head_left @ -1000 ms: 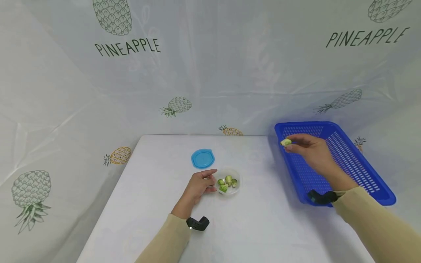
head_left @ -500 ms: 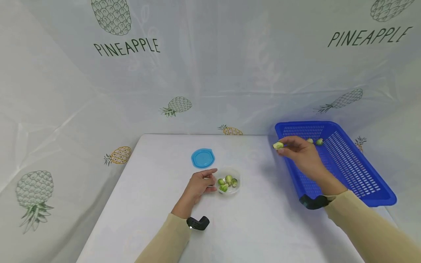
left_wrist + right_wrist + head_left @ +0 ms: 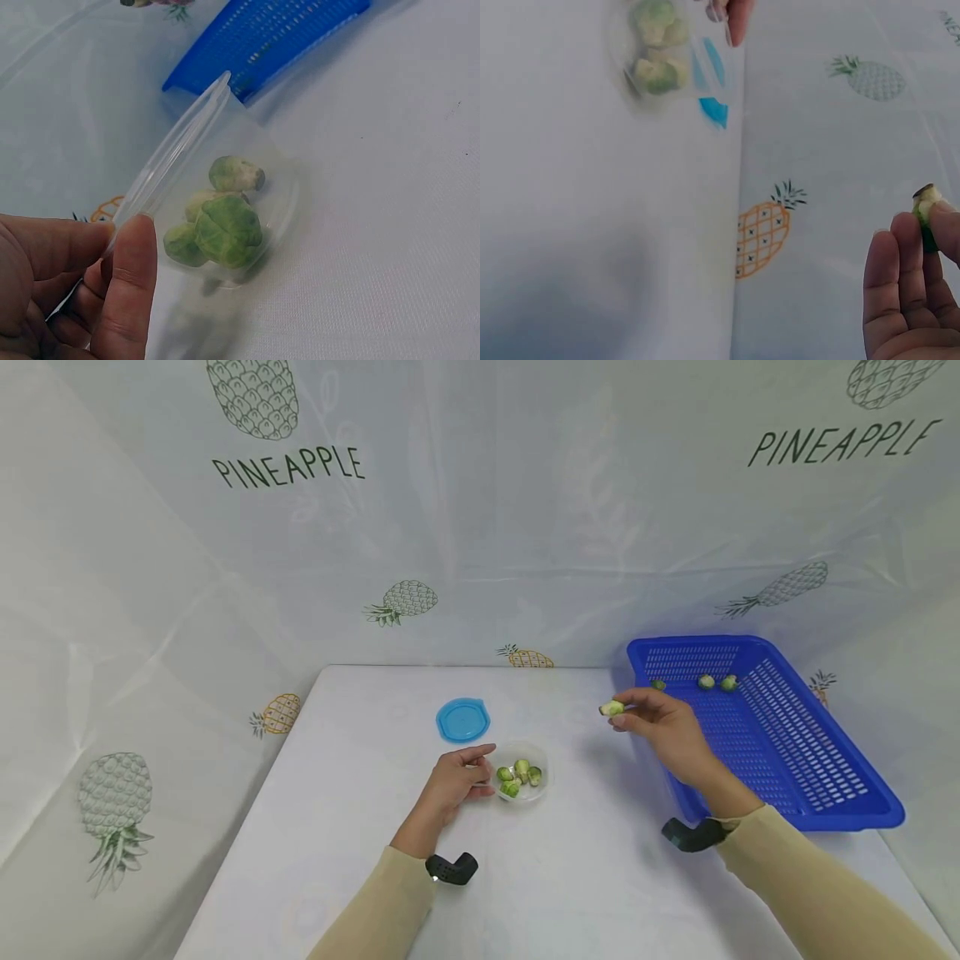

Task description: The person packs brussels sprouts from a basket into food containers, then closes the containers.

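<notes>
One sprout (image 3: pixel 612 708) in right fingers (image 3: pixel 883 277); left fingers (image 3: pixel 133 277) pinch bowl (image 3: pixel 232 135).

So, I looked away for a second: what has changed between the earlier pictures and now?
The right hand has moved to the person's left, carrying its held sprout from above the edge of the blue basket toward the clear bowl. That uncovered three basket sprouts. Nothing was grasped or released. The left hand still pinches the bowl's rim; the blue lid and bowl sprouts stayed put.

The bowl (image 3: pixel 253 133) looks smooth, translucent plastic, the lid (image 3: pixel 462 720) and basket (image 3: pixel 761 747) opaque plastic.
</notes>
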Demonstrator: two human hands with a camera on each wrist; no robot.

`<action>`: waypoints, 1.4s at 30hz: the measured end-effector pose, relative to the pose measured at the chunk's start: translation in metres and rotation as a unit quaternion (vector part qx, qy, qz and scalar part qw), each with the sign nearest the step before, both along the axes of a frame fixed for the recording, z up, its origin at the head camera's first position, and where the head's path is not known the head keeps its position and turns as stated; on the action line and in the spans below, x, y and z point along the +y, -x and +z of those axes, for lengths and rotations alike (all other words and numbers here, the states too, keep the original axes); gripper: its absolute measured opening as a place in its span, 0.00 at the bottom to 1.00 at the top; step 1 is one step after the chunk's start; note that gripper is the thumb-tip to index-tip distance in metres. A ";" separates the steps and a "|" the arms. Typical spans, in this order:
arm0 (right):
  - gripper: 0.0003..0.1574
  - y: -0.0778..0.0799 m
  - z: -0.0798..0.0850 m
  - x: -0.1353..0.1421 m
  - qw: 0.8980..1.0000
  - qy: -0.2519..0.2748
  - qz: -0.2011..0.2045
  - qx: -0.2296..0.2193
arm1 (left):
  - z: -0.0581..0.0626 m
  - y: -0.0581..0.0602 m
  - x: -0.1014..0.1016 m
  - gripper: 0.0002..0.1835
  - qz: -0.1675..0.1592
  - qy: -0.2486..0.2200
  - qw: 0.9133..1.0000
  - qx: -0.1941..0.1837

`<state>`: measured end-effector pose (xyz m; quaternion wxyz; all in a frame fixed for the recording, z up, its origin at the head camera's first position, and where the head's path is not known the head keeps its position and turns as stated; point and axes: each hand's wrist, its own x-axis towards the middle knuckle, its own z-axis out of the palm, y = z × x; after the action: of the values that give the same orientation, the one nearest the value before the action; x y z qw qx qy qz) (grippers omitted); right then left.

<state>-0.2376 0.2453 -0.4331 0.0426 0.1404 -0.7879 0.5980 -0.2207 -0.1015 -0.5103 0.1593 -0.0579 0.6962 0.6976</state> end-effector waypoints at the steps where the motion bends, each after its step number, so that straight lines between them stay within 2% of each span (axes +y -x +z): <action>1: 0.19 -0.001 -0.001 -0.002 1.000 0.003 0.003 -0.001 | 0.000 0.000 0.000 0.25 0.000 -0.001 1.000 0.000; 7: 0.19 -0.005 -0.010 -0.014 0.999 0.027 0.021 -0.004 | 0.000 -0.001 0.000 0.25 0.002 -0.002 1.000 -0.002; 18: 0.18 -0.008 -0.028 -0.037 0.999 0.039 0.028 -0.004 | 0.003 0.000 0.000 0.25 -0.006 0.005 1.000 -0.001; 27: 0.18 -0.011 -0.040 -0.055 0.998 0.046 0.032 -0.033 | 0.005 0.001 0.000 0.25 -0.008 0.009 1.000 -0.005; 34: 0.17 -0.015 -0.051 -0.066 0.998 0.015 0.026 -0.046 | 0.004 0.000 0.001 0.25 -0.008 0.010 1.000 -0.003; 42: 0.17 -0.019 -0.062 -0.076 0.998 -0.015 0.046 -0.042 | 0.002 0.000 0.001 0.25 -0.003 0.000 1.000 -0.001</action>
<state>-0.2189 0.1689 -0.4952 -0.0205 0.1517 -0.7908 0.5926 -0.2203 -0.1003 -0.5081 0.1623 -0.0562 0.6965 0.6967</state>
